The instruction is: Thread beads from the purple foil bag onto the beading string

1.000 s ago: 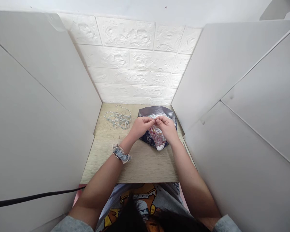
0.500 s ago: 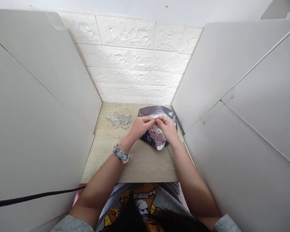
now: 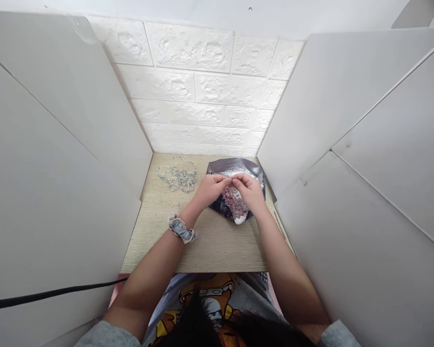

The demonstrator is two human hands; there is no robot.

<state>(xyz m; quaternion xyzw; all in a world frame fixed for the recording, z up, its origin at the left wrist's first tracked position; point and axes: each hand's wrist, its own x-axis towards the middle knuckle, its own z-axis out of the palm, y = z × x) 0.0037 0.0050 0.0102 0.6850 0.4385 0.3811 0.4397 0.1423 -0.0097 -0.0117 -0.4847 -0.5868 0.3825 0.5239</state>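
My left hand (image 3: 210,190) and my right hand (image 3: 250,190) meet fingertip to fingertip above an opened foil bag (image 3: 235,169). Both are pinched closed on something too small to make out. Below the fingers, a heap of small pink and mixed-colour beads (image 3: 235,202) lies on the bag's dark flap. A pale string of beads (image 3: 177,176) lies coiled on the wooden table (image 3: 202,241), to the left of my left hand. My left wrist wears a blue fabric scrunchie (image 3: 181,228).
White panels wall in the table on the left (image 3: 58,183) and right (image 3: 354,164), with a white brick-pattern wall (image 3: 202,96) at the back. A black cable (image 3: 50,294) runs along the lower left, outside the table.
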